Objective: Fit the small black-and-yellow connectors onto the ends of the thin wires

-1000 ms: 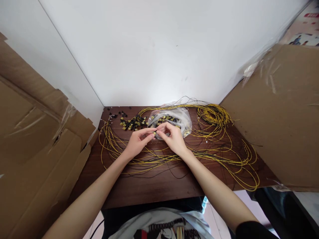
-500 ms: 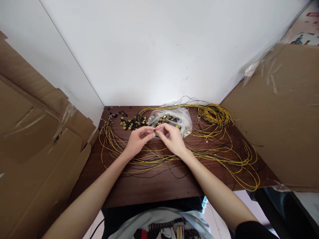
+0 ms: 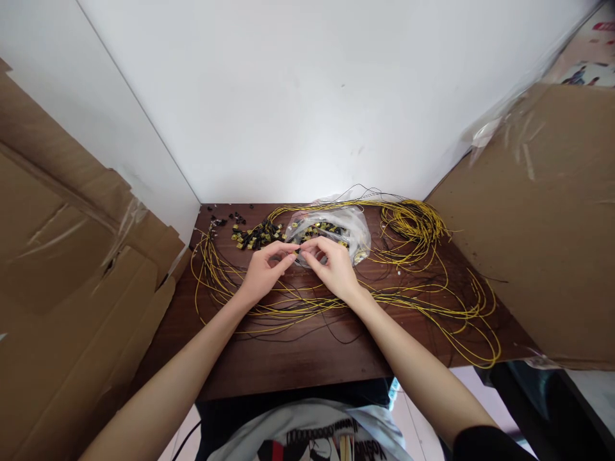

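My left hand (image 3: pixel 266 271) and my right hand (image 3: pixel 334 267) meet fingertip to fingertip above the near edge of a clear plastic bag (image 3: pixel 359 232). Both are pinched on a small dark and yellow part (image 3: pixel 298 252), mostly covered by the fingers. Inside the bag lie several small yellow and black parts. Left of it is a pile of similar black and yellow pieces (image 3: pixel 257 235). Long yellow and black wires (image 3: pixel 307 309) run across the table beneath my wrists.
A coil of yellow wire (image 3: pixel 414 224) sits at the back right of the brown table (image 3: pixel 293 368). Small black bits (image 3: pixel 237 219) lie at the back left. Cardboard (image 3: pixel 81 275) flanks the left side and more cardboard (image 3: pixel 542 224) the right; a white wall (image 3: pixel 307 102) stands behind.
The fingertips of my left hand have shifted slightly around the small part. My right hand stays in nearly the same place.
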Demonstrator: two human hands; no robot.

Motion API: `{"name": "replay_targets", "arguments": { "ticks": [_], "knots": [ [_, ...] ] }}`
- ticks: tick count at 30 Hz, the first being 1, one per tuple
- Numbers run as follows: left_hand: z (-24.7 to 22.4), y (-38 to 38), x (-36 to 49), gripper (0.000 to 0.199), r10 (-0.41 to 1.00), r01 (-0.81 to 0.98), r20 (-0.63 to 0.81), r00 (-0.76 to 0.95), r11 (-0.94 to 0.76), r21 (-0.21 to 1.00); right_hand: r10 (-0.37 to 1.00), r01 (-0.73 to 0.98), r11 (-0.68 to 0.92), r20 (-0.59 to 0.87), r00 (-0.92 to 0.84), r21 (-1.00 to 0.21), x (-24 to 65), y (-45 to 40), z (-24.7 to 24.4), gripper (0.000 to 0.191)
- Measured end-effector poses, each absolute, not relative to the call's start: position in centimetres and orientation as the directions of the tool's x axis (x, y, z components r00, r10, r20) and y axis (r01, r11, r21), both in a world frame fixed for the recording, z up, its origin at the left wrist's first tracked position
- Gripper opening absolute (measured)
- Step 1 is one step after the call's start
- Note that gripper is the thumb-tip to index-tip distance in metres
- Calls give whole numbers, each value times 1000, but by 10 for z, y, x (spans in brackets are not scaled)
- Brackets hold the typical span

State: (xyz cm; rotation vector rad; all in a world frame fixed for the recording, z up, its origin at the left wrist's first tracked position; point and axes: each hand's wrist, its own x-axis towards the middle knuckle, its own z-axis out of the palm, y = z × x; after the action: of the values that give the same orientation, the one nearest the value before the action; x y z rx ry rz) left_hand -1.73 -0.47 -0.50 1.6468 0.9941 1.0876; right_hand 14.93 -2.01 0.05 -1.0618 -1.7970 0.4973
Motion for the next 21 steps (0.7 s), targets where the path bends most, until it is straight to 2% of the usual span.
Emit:
{"name": "replay_targets", "arguments": {
  "ticks": [7, 21],
  "knots": [
    [-6, -3, -18, 24, 912, 140, 254, 323, -311, 940, 831, 443, 547, 526, -183, -710, 150, -20, 1, 14],
    [-8, -3, -17, 26, 940, 176, 186, 286, -242, 954, 836, 475, 539, 511, -199, -696, 151, -20, 0, 10]
  ]
}}
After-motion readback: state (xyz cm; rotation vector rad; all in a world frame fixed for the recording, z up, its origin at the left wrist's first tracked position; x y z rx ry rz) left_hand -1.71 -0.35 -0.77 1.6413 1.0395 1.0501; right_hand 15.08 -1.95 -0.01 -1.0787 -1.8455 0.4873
